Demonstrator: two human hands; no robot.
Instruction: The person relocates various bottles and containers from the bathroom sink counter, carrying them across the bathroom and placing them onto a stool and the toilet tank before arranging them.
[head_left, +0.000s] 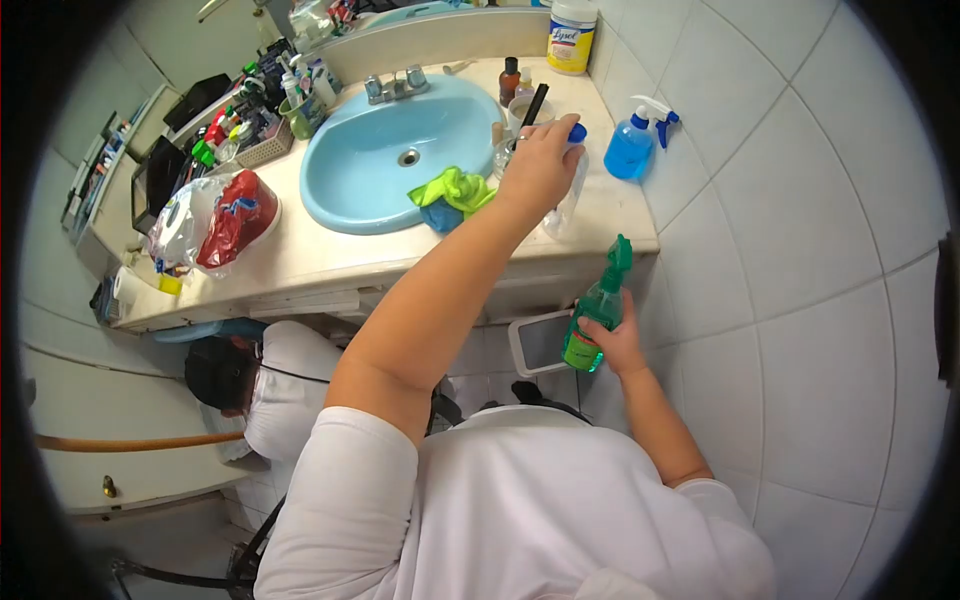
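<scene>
My right hand (pixel 617 340) is closed around a green spray bottle (pixel 590 330), held upright in front of the counter's edge. Its green trigger head (pixel 619 258) points up. My left hand (pixel 543 165) reaches over the counter, fingers curled at the neck of a clear bottle (pixel 567 205) with a blue cap (pixel 577 132). Part of that bottle is hidden by the hand. Just behind the fingers rises a black handle (pixel 536 103). Below my left forearm, a yellow-green cloth (pixel 452 188) and a blue cloth (pixel 440 215) lie on the basin's front rim.
A blue basin (pixel 330 190) with a faucet (pixel 397 86) is set in the counter. To the right stand a blue spray bottle (pixel 629 150) and a Lysol tub (pixel 571 38). Toiletries and plastic-wrapped packs (pixel 237 220) crowd the left. Another person (pixel 290 385) crouches below left.
</scene>
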